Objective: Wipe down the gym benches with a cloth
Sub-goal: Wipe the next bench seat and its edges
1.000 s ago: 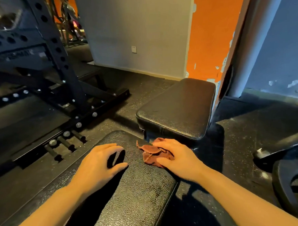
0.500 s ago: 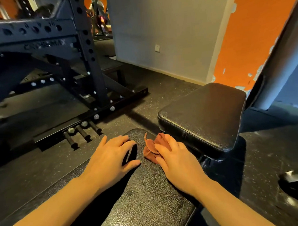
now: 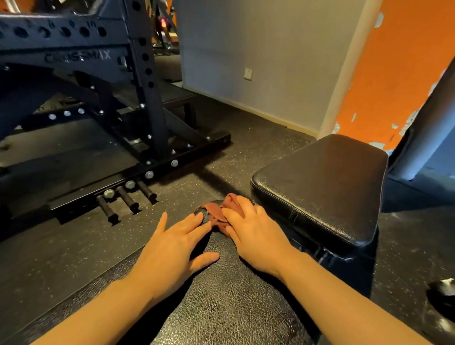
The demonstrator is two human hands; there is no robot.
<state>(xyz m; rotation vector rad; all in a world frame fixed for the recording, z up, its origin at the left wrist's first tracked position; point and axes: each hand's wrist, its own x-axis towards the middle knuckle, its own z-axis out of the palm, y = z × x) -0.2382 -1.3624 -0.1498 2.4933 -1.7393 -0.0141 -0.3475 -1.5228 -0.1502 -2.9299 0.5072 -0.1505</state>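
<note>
At the far end of the long bench pad (image 3: 227, 302), your right hand (image 3: 255, 239) lies flat on the reddish-brown cloth (image 3: 217, 212), fingers (image 3: 244, 204) extended and pressing the bunched fabric against the vinyl. No curl or pinch is visible; the cloth is held by downward pressure only. Part of it shows ahead of and beside the fingertips, the rest is hidden under the palm.

Your left hand (image 3: 172, 250) rests spread on the same pad, just beside the right, fingers straight, thumb out, holding nothing. Its fingertips lie close to the cloth; contact cannot be confirmed.

Position of cloth: on the top surface at the pad's far tip, near the gap before the separate seat pad (image 3: 323, 183), which sits just beyond and to the right, angled away.

Progress, judged from the frame: the cloth is at the end of the long pad, so this looks like the close of a stroke along it. No wet streaks or residue are discernible on either pad, so coverage cannot be verified. The seat pad appears not yet reached. Its top and stitched edge, and the sides of the long pad, likely remain.

Surroundings: black power rack (image 3: 145, 97) to the left on the speckled rubber floor (image 3: 55, 253).
</note>
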